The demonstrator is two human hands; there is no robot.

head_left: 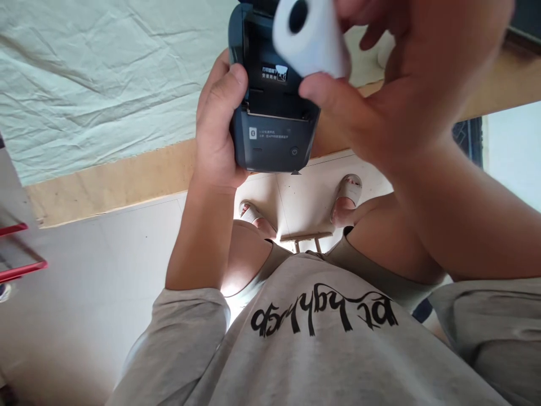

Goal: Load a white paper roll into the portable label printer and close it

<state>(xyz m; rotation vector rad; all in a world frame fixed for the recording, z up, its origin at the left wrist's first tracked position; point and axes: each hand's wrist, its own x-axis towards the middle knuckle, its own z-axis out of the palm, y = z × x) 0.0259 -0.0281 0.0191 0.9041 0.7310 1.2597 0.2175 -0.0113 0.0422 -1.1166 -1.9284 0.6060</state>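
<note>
We have the roll in our right hand, up and to the right of the printer's open bay, partly covering the bay's right side from this view. The roll's long axis runs aslant, its cored end facing up and left and its other end towards our right palm, so it is not square with the bay. Whether the roll touches the bay or stands clear of it we cannot tell. Our right hand is nearer the roll, gripping it part-closed, thumb along the lower side and fingers beyond; their tips are blurred or cut off by the frame. Our left hand is closed around the left side of the printer, thumb pressed on its rim. We hold the printer up over the near edge of the counter, its button end towards us.
</note>
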